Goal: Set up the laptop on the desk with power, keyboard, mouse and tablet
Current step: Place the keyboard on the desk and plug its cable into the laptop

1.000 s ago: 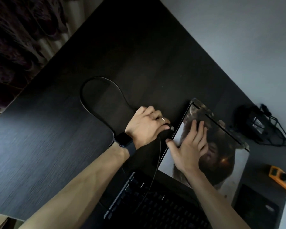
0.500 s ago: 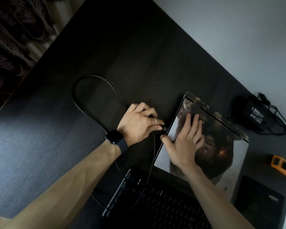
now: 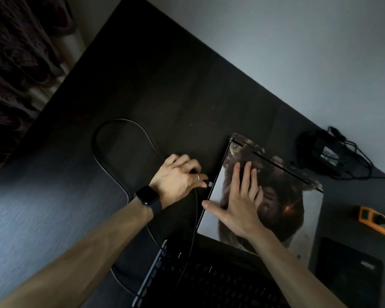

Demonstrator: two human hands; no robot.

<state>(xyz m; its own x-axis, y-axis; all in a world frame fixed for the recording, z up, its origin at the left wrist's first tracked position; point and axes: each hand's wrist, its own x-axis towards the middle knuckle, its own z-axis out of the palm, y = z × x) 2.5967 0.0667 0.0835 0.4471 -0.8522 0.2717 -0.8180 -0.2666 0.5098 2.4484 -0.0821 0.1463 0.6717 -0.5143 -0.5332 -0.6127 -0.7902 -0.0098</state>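
A closed laptop with a picture skin on its lid lies on the dark desk. My right hand lies flat on the lid, fingers spread, thumb at the left edge. My left hand, with a watch on the wrist and a ring, pinches a cable plug right at the laptop's left edge. From the plug a black cable loops over the desk to the left. A black keyboard sits in front of the laptop, with a thin cable running across it.
A black power adapter with tangled cords lies at the desk's back edge by the wall. An orange power strip sits at the right. A dark mouse pad lies right of the keyboard. A curtain hangs at far left.
My left hand has kept the plug at the laptop's left edge. My right hand has spread flatter on the lid, thumb further out. The view has shifted slightly.
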